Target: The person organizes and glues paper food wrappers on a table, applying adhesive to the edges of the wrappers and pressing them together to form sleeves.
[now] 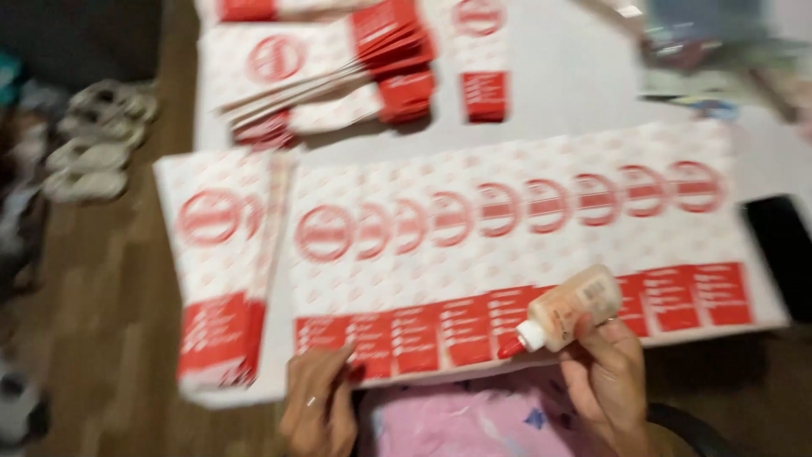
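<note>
Right hand (611, 372), glue bottle (565, 311) nozzle down-left

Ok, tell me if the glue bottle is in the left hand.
No, the right hand holds the glue bottle; the left hand rests on the bags' edge.

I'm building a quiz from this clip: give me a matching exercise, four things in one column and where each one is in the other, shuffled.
Things:
1. glue bottle
2. fanned row of paper bags
3. sandals
4. dark flat object

Places:
A. on the floor, far left
B. at the table's right edge
C. in the right hand
D. overlapping across the table's middle, left hand at its near edge

Pairs: 1-C, 2-D, 3-A, 4-B
</note>
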